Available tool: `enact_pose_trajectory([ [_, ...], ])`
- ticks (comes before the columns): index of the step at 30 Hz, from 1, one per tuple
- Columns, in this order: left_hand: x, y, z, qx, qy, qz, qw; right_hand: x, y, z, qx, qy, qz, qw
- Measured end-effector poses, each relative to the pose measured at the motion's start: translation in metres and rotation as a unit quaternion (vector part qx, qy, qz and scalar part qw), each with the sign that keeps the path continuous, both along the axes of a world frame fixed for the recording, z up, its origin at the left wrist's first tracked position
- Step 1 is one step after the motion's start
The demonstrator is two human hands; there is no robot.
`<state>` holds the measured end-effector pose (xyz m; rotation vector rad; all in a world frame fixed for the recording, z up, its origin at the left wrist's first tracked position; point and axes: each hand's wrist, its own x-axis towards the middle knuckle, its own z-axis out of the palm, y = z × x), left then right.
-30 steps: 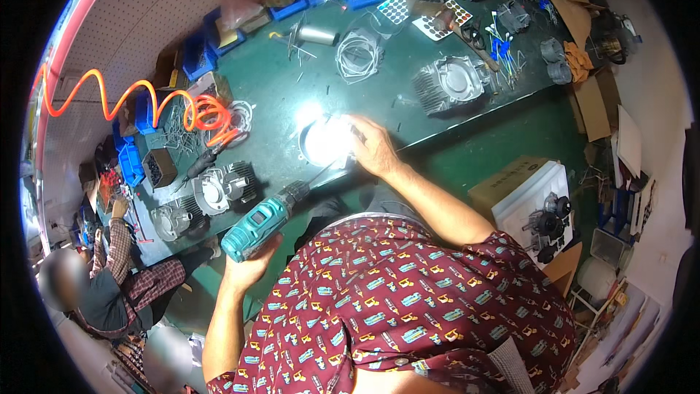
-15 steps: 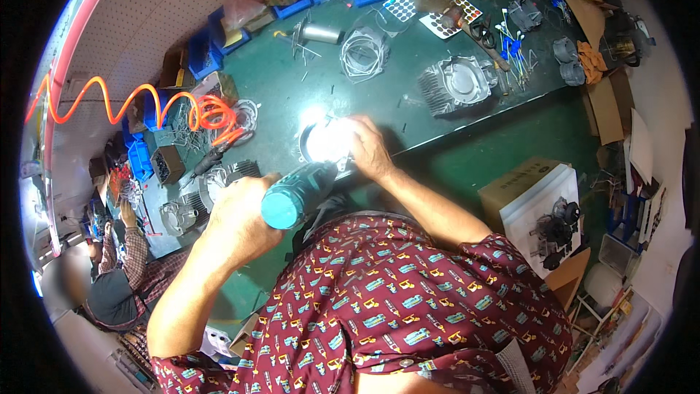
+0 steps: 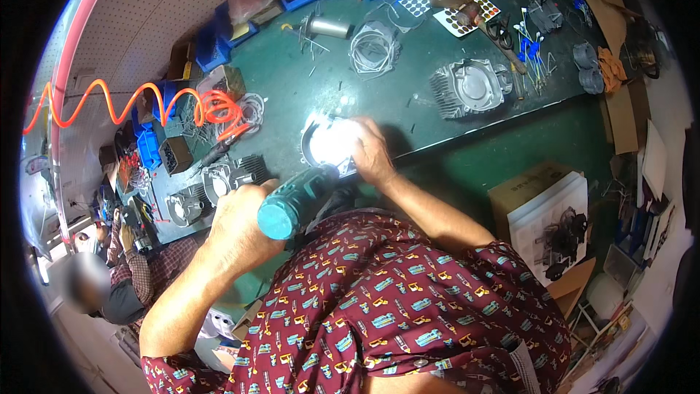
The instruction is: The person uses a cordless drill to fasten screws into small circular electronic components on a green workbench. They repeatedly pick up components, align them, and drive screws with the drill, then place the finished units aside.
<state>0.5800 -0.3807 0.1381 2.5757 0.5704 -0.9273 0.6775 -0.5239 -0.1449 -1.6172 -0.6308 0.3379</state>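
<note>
Head view. Long dark-green workbench [image 3: 284, 80]; grey finned metal casting [image 3: 474, 87] on it to the right, well apart from both hands. Teal plastic power drill [image 3: 281, 215]: a second ago lower and side-on; now swung round, rounded rear toward the camera, nose at the work. Suggests drill lined up for use. Round metal part [image 3: 328, 144], washed white by glare, lies near the bench's front edge, just beyond the drill's nose; contact hidden. Bare left hand [image 3: 244, 222] wraps the drill. Bare right hand [image 3: 372, 152] touches the part's right side; clasping or merely steadying, cannot tell.
</note>
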Motion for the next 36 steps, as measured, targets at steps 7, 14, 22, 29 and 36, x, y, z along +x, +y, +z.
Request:
enact_pose_trajectory([
  [7,-0.007,-0.005,-0.004,0.024,-0.014,-0.011,1.000,0.003,0.001,-0.003,0.006,0.001,0.012,1.000],
  [14,-0.021,-0.009,0.000,0.019,-0.087,-0.043,0.995,-0.004,0.001,0.006,0.017,-0.028,-0.017,0.999],
  [22,-0.058,-0.007,-0.002,-0.112,-0.221,0.109,0.963,-0.003,0.000,0.003,0.012,0.041,0.031,0.999],
  [29,-0.076,-0.021,-0.034,-0.229,-0.316,0.264,0.882,0.011,-0.015,0.011,0.004,0.081,0.032,0.996],
  [36,-0.120,-0.037,-0.025,-0.175,-0.372,0.237,0.880,-0.023,-0.045,0.031,-0.064,0.059,-0.028,0.996],
])
